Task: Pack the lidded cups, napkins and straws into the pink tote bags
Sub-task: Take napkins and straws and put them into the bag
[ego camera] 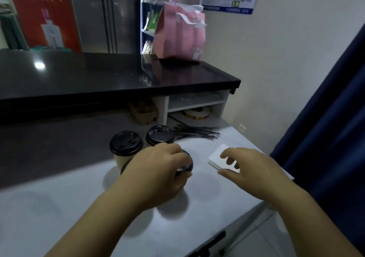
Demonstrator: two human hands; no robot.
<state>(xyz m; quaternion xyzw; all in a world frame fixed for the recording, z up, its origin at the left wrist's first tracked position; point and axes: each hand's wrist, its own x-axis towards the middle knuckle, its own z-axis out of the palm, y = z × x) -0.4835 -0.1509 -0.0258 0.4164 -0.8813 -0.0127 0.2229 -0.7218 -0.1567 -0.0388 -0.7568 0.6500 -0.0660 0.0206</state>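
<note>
My left hand curls over the black lid of a paper cup on the white table and grips it from above. Two more lidded cups stand just behind: one at the left, another further back. My right hand hovers with spread, bent fingers over a white stack of napkins, thumb at its near edge; contact is unclear. Black-wrapped straws lie behind the cups. A pink tote bag with white handles stands upright on the raised black counter at the back.
The black counter overhangs the white table. Under it sit a woven basket and a white shelf unit with a tape roll. A dark blue curtain hangs on the right. The table's edge runs along the lower right.
</note>
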